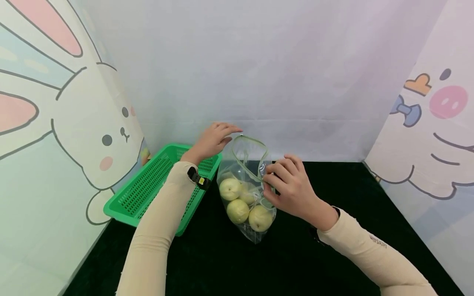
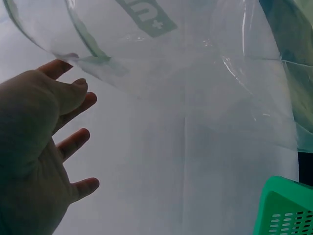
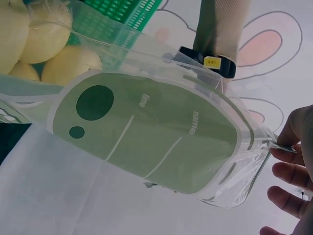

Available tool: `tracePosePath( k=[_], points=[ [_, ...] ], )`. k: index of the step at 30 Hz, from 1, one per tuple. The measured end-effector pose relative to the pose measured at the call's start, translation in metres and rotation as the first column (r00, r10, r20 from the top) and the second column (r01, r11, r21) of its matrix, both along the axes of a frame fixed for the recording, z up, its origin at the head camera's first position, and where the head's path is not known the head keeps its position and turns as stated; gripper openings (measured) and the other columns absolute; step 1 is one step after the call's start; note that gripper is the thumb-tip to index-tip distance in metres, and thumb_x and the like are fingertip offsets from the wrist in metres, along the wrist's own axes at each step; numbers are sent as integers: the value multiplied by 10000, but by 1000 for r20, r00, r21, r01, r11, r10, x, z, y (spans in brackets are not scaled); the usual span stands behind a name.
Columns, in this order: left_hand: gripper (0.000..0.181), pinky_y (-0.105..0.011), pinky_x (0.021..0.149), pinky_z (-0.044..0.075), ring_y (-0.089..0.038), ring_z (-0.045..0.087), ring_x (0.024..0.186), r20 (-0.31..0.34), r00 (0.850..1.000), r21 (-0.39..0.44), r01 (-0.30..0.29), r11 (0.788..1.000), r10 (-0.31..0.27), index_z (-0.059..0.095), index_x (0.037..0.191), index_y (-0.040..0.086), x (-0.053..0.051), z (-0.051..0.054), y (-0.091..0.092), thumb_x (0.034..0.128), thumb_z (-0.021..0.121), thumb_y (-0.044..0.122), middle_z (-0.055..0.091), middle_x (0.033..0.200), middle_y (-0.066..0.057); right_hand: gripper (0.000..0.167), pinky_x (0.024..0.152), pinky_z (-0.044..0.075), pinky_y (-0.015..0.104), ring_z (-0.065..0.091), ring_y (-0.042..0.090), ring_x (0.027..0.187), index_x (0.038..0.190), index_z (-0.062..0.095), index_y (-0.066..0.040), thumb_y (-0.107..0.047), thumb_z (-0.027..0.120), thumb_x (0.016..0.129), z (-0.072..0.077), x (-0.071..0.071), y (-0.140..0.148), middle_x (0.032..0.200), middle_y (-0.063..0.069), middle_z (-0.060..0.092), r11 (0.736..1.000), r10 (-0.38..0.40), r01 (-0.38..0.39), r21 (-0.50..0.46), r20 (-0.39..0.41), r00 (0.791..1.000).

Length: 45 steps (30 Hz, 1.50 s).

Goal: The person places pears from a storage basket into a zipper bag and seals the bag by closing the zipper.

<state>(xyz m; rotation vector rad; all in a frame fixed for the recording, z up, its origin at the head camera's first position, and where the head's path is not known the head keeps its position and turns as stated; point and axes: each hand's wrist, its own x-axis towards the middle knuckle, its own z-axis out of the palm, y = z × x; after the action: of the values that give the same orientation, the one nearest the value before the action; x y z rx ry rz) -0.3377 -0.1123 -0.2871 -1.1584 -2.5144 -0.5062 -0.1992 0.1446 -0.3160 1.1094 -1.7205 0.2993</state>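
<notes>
A clear plastic bag (image 1: 247,236) with a green-edged mouth stands open on the dark surface, holding several pale yellow-green round fruits (image 1: 238,211). My right hand (image 1: 292,189) pinches the bag's rim on the right between thumb and forefinger; the right wrist view shows that pinch beside a green printed label (image 3: 146,132). At the rim's far left corner is my left hand (image 1: 211,142), fingers extended; in the left wrist view its forefinger touches the rim (image 2: 100,56) while the thumb and other fingers stand apart.
A green plastic basket (image 1: 124,211) stands left of the bag, under my left forearm; no contents show in its visible part. Dark cloth (image 1: 229,267) covers the table. Pale curtains with a cartoon rabbit and a pig surround it at the back and sides.
</notes>
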Motion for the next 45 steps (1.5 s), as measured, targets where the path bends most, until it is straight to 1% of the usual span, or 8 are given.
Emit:
tracePosePath(
  k=[4, 8, 14, 18, 28, 33, 38, 45],
  points=[
    [440, -595, 1105, 267, -354, 302, 1417, 57, 998, -82, 2, 997, 3, 528, 1448, 198, -2, 2, 7, 1047, 451, 34, 428, 1514, -108, 276, 873, 430, 602, 557, 304, 817, 776, 653, -77, -141, 484, 984, -1, 2, 0, 897, 85, 613, 1000, 5, -5, 3, 8, 1000],
    [394, -616, 1119, 191, -353, 272, 1426, 88, 996, -61, 28, 998, -22, 587, 1366, 171, -4, 2, 13, 1039, 443, 3, 427, 1510, -108, 271, 876, 428, 599, 562, 300, 818, 778, 658, -77, -142, 491, 982, -1, 2, 0, 899, 82, 620, 1000, 12, -12, 6, 9, 1000],
    [214, -603, 1117, 213, -362, 352, 1375, 17, 998, 8, 54, 998, -54, 658, 1179, 95, -6, -1, 15, 1025, 523, 34, 538, 1393, -123, 262, 876, 428, 598, 562, 295, 815, 784, 662, -77, -134, 498, 980, 0, 2, 0, 900, 78, 624, 1000, 22, -22, 12, 0, 1000],
    [178, -614, 1103, 223, -371, 379, 1350, -7, 998, 34, 55, 998, -55, 663, 1141, 82, -7, -4, 13, 1017, 543, 39, 568, 1349, -135, 257, 879, 428, 600, 564, 294, 821, 786, 660, -83, -136, 498, 977, 0, 2, 1, 908, 78, 625, 1000, 21, -21, 22, -3, 1000],
    [174, -613, 1076, 214, -353, 356, 1342, 18, 1000, 25, -19, 1000, 18, 656, 1156, 83, -5, -1, 1, 1012, 561, 56, 551, 1373, -123, 239, 849, 424, 620, 549, 318, 809, 783, 645, -64, -100, 496, 966, 5, 1, 9, 915, 98, 622, 999, 44, -44, 12, -38, 998],
    [148, -603, 1078, 197, -345, 346, 1349, 28, 998, 10, -48, 999, 47, 652, 1137, 92, -2, -1, -8, 1010, 577, 87, 565, 1350, -112, 242, 858, 416, 629, 552, 335, 807, 777, 650, -54, -92, 501, 964, 8, -2, 20, 900, 109, 623, 1000, 26, -26, -1, -38, 999],
    [132, -612, 1087, 175, -353, 334, 1366, 36, 998, 11, -50, 999, 50, 650, 1121, 99, 4, -2, -19, 1015, 578, 133, 594, 1303, -101, 261, 862, 406, 634, 545, 352, 804, 773, 645, -49, -106, 490, 976, 11, -5, 35, 893, 120, 615, 1000, 1, -1, -5, -21, 1000],
    [109, -635, 1087, 182, -385, 351, 1353, 8, 1000, 49, -28, 998, 27, 655, 1079, 74, 15, -5, -31, 1000, 603, 129, 625, 1248, -122, 310, 891, 394, 641, 552, 365, 824, 801, 657, -43, -134, 445, 1007, 16, -11, 56, 906, 126, 617, 998, -59, 58, 25, 21, 998]
  ],
)
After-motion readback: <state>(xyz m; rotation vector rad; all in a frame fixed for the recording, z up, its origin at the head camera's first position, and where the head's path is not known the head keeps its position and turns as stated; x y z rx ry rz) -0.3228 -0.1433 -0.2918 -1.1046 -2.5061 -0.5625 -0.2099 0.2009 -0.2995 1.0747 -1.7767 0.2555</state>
